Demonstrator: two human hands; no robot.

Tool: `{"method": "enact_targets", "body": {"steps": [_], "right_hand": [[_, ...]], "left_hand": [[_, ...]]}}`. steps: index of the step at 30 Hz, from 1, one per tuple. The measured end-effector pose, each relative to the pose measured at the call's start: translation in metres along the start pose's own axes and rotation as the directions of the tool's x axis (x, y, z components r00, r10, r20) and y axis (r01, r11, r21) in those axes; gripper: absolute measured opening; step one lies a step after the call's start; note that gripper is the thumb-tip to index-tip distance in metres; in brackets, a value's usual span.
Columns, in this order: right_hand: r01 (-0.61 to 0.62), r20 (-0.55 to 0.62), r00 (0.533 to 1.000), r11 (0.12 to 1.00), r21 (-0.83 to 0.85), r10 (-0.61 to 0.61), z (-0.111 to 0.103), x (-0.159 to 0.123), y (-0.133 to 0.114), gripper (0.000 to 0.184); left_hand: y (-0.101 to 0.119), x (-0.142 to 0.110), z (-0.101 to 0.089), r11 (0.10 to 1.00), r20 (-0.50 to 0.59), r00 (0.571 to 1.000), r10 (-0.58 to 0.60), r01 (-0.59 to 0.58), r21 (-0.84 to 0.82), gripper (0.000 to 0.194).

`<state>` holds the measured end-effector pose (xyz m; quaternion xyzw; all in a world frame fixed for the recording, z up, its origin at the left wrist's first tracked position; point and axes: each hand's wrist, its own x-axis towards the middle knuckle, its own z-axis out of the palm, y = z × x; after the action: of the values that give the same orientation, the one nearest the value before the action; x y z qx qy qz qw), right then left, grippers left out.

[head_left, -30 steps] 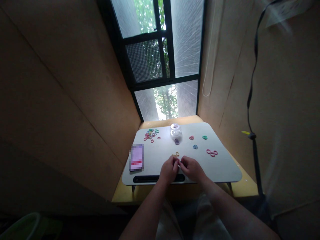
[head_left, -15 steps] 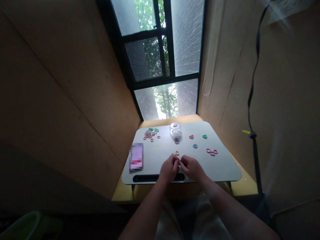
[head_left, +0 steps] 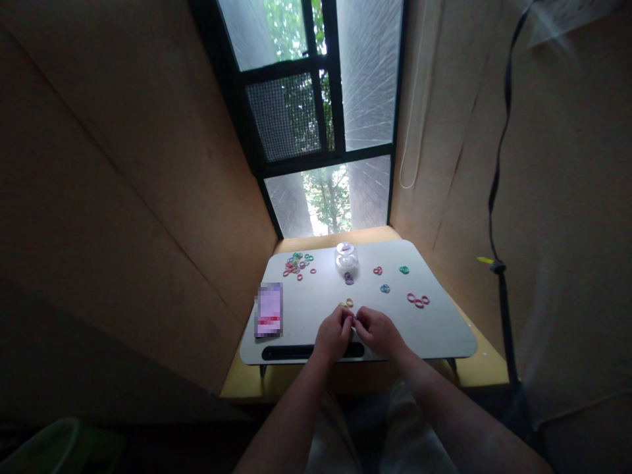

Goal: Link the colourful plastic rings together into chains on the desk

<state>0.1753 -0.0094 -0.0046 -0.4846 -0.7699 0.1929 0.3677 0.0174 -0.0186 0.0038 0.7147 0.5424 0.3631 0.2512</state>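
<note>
Now my left hand and right hand nearly meet — whether clamped, I cannot tell — best pinch lightly, clear of the yellow ring

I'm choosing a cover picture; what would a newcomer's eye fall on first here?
Probably the bright window, top centre, beyond the white table. Next come the left hand and right hand, close together near the table's front edge. Then comes the pile of mixed coloured rings at the table's far left, with a clear container to its right.
</note>
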Motion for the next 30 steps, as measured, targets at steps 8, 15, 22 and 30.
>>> {"method": "enact_targets", "body": {"steps": [8, 15, 22, 30], "right_hand": [[0.000, 0.001, 1.000, 1.000, 0.007, 0.000, -0.0006, -0.0004, -0.0007, 0.018], [-0.001, -0.004, 1.000, 1.000, -0.013, 0.001, -0.0007, -0.0007, -0.0011, 0.018], [0.009, -0.005, 1.000, 1.000, -0.006, -0.009, -0.0016, -0.0006, -0.0019, 0.017], [0.007, -0.002, 1.000, 1.000, -0.013, -0.007, -0.0026, -0.0008, -0.0030, 0.017]], "left_hand": [[0.0015, -0.0003, -0.0005, 1.000, -0.007, 1.000, -0.002, 0.002, -0.006, 0.011], [-0.0009, -0.0001, 0.0007, 1.000, -0.012, 1.000, 0.003, -0.003, 0.005, 0.011], [0.0004, -0.0005, 0.0002, 1.000, -0.006, 1.000, 0.002, -0.002, 0.006, 0.012], [0.0024, -0.0008, -0.0010, 1.000, -0.005, 1.000, 0.009, -0.009, 0.004, 0.011]]}}
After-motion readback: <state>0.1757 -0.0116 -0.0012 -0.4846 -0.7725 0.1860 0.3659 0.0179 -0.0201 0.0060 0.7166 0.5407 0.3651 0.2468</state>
